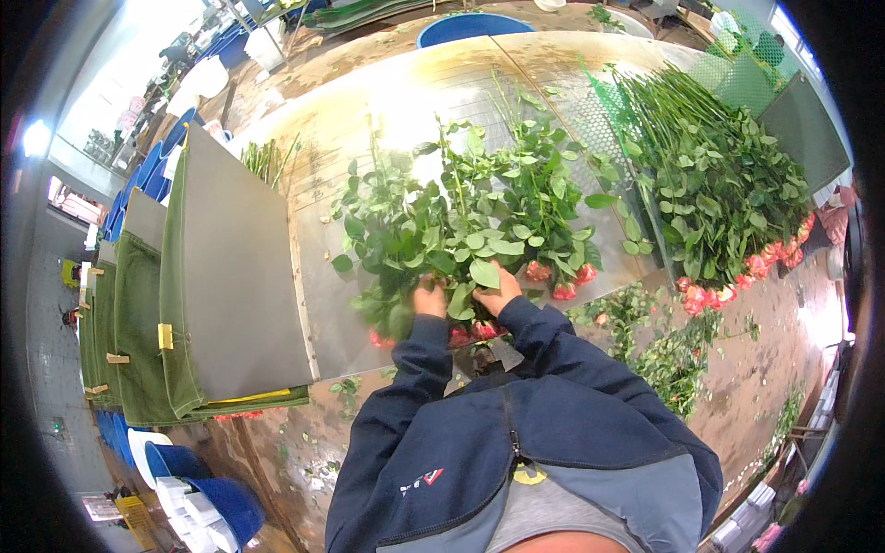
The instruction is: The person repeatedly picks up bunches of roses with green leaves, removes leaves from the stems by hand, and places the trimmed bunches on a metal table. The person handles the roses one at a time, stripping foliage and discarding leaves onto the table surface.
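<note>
Leafy cut roses [449, 228] with pink-red heads lie on the metal-topped table [346, 339], stems pointing away from me. My left hand [430, 298] grips stems just above the flower heads, its fingertips sunk in the leaves. Foliage beside it is blurred. Close by on the right, my right hand [499, 290] is closed around stems, partly covered by a broad leaf. A few rose heads [565, 290] show past my right hand. More heads [482, 329] hang at the table edge between my sleeves.
A large pile of roses [712, 186] lies to the right behind green netting [612, 114]. Left stands an upright grey panel [238, 276] with green cloth [138, 325] beyond it. Leaf litter [664, 359] covers the floor at right. Blue tubs [228, 508] stand lower left.
</note>
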Demonstrator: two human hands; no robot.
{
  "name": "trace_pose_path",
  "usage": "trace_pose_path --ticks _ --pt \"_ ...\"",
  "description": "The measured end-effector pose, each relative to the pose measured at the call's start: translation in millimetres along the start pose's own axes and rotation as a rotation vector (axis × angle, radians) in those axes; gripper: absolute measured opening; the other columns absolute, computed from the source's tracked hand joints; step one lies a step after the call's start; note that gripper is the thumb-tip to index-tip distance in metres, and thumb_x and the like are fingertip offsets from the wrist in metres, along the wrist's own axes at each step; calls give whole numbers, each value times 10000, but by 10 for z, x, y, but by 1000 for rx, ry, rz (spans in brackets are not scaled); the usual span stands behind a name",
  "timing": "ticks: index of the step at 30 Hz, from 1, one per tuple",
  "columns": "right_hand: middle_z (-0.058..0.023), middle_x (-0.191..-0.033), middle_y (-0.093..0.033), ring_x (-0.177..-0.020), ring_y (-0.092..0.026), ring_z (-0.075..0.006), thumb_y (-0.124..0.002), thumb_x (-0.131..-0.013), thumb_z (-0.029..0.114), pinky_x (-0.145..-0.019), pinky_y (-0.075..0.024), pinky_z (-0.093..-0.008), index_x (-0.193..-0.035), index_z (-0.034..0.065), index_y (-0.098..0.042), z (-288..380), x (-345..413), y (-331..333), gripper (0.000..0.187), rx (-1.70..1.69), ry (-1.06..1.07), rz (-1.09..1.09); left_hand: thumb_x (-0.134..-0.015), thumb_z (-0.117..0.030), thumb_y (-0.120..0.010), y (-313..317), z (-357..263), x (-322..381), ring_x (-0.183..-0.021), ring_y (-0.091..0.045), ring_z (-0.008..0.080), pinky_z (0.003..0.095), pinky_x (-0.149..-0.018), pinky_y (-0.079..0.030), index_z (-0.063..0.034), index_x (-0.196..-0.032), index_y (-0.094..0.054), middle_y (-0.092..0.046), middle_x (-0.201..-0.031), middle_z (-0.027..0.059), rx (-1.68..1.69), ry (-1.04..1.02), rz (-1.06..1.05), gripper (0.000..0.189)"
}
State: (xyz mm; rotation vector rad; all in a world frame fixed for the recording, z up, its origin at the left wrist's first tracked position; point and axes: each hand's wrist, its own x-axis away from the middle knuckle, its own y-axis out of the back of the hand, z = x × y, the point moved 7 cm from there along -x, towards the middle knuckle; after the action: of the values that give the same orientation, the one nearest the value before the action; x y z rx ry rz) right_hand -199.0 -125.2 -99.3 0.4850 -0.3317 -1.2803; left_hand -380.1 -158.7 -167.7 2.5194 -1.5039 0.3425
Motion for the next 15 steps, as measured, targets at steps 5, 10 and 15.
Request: trace_pose_path --ticks 5,10,15 --pt "-181 -937 -611 -904 -575 -367 -703 -663 176 -774 -473 -390 -1037 39 -515 -3 6 24 440 -197 158 20 -773 -77 -626 102 119 -100 -581 -509 81 250 -534 -425 2 -1034 -554 -601 -738 27 -180 -141 13 282" --pt "-202 -940 -609 -904 -577 -383 -702 -685 278 -770 -473 -433 -1099 46 -482 67 -4 -26 523 206 41 155 -746 -133 -642 -62 -238 64 -888 -599 196 296 -792 -458 72 -1139 -504 -628 -983 171 -555 -41 105 464" --pt "-204 -946 -606 -904 -583 -379 -688 -687 315 -756 -478 -448 -1129 63 -463 299 -13 -76 557 442 -12 174 -776 -77 -589 -43 26 -93 -888 -582 195 293 -816 -443 46 -1133 -518 -627 -996 121 -349 -96 199 385"
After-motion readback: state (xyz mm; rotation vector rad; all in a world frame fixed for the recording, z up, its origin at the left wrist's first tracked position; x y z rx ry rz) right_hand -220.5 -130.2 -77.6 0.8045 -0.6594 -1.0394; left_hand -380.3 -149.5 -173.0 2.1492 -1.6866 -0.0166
